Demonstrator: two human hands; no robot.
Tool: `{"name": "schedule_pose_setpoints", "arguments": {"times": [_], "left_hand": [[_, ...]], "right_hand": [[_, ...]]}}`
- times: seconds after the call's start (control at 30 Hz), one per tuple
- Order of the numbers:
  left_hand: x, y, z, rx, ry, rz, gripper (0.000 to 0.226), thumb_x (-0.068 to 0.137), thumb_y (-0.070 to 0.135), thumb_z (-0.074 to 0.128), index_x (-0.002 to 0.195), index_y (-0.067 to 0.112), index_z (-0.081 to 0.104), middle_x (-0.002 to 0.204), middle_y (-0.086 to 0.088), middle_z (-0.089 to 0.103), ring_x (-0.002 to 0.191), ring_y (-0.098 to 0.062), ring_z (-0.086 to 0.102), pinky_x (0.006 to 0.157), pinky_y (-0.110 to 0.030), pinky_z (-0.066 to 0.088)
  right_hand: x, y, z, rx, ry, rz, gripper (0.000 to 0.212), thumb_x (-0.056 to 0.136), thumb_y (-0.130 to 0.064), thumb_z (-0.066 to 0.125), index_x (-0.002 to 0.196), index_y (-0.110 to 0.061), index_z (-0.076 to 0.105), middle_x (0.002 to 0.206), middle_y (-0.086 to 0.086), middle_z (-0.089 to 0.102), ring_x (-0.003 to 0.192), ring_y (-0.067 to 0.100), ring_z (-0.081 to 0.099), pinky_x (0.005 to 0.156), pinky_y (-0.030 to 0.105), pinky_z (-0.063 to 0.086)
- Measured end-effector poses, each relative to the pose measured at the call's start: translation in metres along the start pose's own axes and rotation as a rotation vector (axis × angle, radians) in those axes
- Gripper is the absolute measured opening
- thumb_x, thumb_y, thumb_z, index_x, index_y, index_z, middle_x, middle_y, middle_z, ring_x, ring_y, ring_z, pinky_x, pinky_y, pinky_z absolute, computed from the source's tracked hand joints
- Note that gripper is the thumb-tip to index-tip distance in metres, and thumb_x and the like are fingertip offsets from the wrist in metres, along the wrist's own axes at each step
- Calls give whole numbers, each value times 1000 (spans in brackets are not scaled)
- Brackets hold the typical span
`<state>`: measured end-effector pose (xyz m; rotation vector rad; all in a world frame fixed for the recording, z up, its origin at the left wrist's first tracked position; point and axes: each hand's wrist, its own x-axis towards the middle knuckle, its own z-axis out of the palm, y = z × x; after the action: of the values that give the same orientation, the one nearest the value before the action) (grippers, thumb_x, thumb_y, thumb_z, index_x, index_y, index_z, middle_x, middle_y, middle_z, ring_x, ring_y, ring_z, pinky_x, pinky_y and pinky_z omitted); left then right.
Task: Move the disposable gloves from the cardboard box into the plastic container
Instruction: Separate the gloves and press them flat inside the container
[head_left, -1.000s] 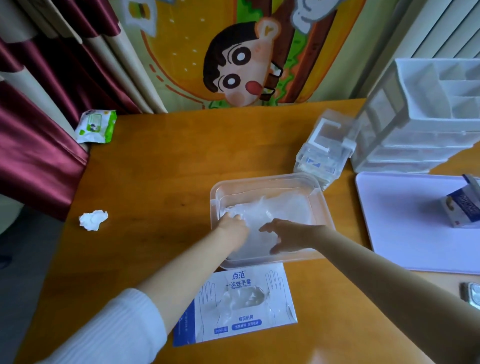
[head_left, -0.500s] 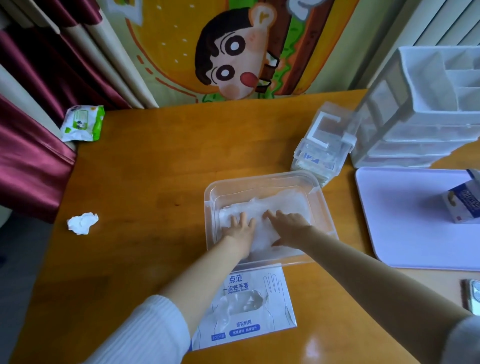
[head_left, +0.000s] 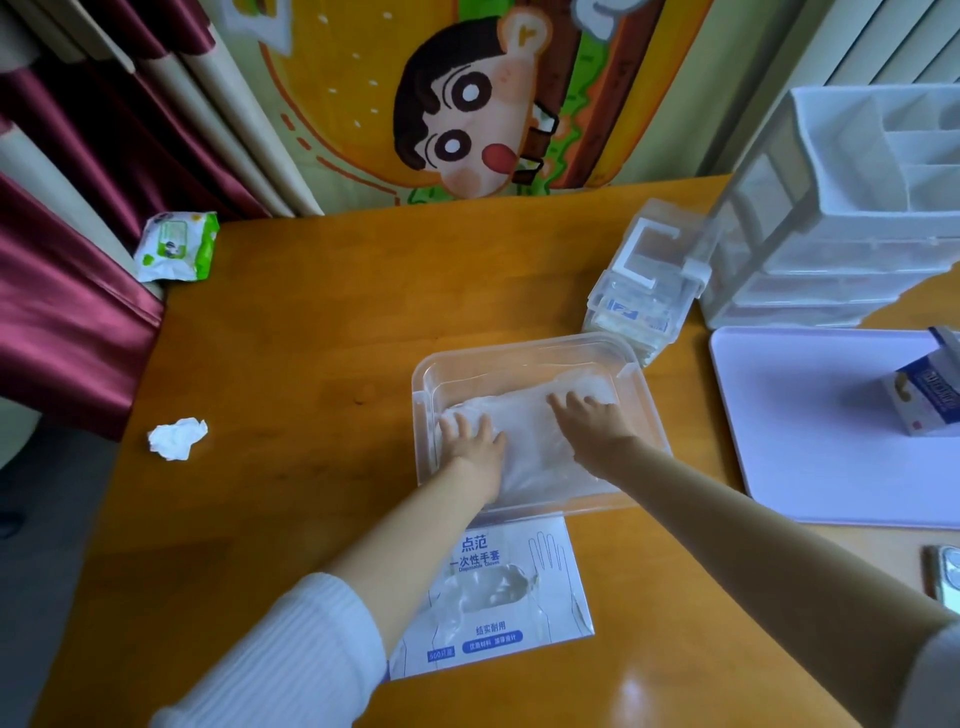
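Note:
A clear plastic container (head_left: 524, 349) stands on the wooden table in front of me. A stack of thin, see-through disposable gloves (head_left: 527, 439) lies flat inside it. My left hand (head_left: 474, 441) presses on the left part of the stack with straight, spread fingers. My right hand (head_left: 589, 423) presses flat on the right part. Just in front of the container lies the flat white and blue cardboard glove box (head_left: 498, 597), its oval opening showing a little plastic film; my left forearm crosses its left side.
A crumpled white tissue (head_left: 176, 439) and a green wipes pack (head_left: 174, 247) lie to the left. Behind the container stand a small clear box (head_left: 647, 280) and a white drawer organiser (head_left: 841, 208). At right are a pale board (head_left: 810, 431) with a carton (head_left: 927, 387) and a phone (head_left: 945, 577).
Both hands went from curled on the glove stack to flat with spread fingers, and slid apart, the right one toward the far right of the stack.

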<state>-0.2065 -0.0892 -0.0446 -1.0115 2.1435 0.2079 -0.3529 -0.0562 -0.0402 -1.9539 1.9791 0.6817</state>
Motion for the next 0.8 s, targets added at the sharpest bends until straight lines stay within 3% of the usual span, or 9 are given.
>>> {"name": "schedule_pose_setpoints", "arguments": {"times": [0.1, 0.17, 0.27, 0.37, 0.53, 0.6, 0.67, 0.73, 0.8], "left_hand": [[-18, 2, -17, -31, 143, 23, 59, 96, 23, 46, 148, 13, 21, 152, -16, 23, 142, -41, 12, 113, -58, 3], [-35, 5, -26, -149, 297, 53, 56, 98, 26, 45, 148, 12, 23, 151, -14, 27, 141, -36, 21, 115, -54, 8], [-65, 7, -27, -386, 583, 92, 52, 97, 22, 49, 144, 13, 29, 149, -9, 28, 134, -28, 34, 111, -39, 24], [-92, 9, -11, -556, 758, 131, 45, 93, 12, 54, 136, 11, 41, 144, -6, 35, 123, -27, 46, 98, -33, 40], [-123, 21, 43, -548, 917, 303, 42, 71, 0, 75, 108, 10, 55, 99, -6, 57, 79, -20, 61, 67, -28, 53], [-129, 24, 64, -450, 905, 361, 43, 69, 7, 79, 103, 13, 53, 94, -3, 57, 79, -18, 59, 70, -27, 51], [-134, 24, 79, -339, 760, 363, 38, 79, 21, 72, 112, 14, 53, 104, -3, 56, 95, -19, 55, 85, -30, 47], [-137, 22, 96, -312, 600, 265, 42, 93, 35, 53, 129, 16, 43, 123, -4, 45, 115, -20, 43, 101, -34, 34], [-138, 17, 109, -335, 516, 169, 43, 94, 42, 48, 129, 18, 39, 127, -2, 39, 120, -20, 37, 105, -35, 29]], "right_hand": [[-13, -1, -10, 130, 140, -5, 62, 90, -4, 56, 143, -10, 24, 136, 10, 42, 123, 28, 43, 93, 35, 43], [-28, -6, -20, 223, 263, -45, 50, 94, -5, 47, 141, -12, 31, 136, 7, 43, 124, 26, 42, 94, 34, 40], [-59, -19, -30, 461, 458, -132, 40, 96, -10, 45, 136, -11, 38, 129, 4, 48, 116, 20, 47, 82, 26, 40], [-86, -28, -22, 735, 590, -202, 35, 94, -9, 51, 128, -12, 43, 112, 0, 53, 96, 16, 56, 76, 33, 50], [-119, -38, 11, 836, 693, -375, 22, 93, -10, 49, 114, -17, 48, 92, -6, 55, 76, 5, 53, 63, 24, 47], [-129, -46, 29, 777, 658, -424, 16, 90, -15, 47, 104, -22, 49, 89, -9, 55, 70, 6, 54, 56, 24, 46], [-133, -55, 45, 707, 592, -441, 18, 86, -11, 51, 100, -23, 52, 89, -8, 57, 69, 10, 55, 51, 28, 47], [-130, -62, 58, 601, 492, -449, 25, 86, -8, 51, 107, -20, 57, 98, -4, 59, 84, 13, 57, 60, 28, 49], [-124, -67, 67, 458, 364, -442, 25, 90, -11, 50, 114, -13, 57, 108, 2, 58, 98, 21, 53, 75, 32, 49]]}}
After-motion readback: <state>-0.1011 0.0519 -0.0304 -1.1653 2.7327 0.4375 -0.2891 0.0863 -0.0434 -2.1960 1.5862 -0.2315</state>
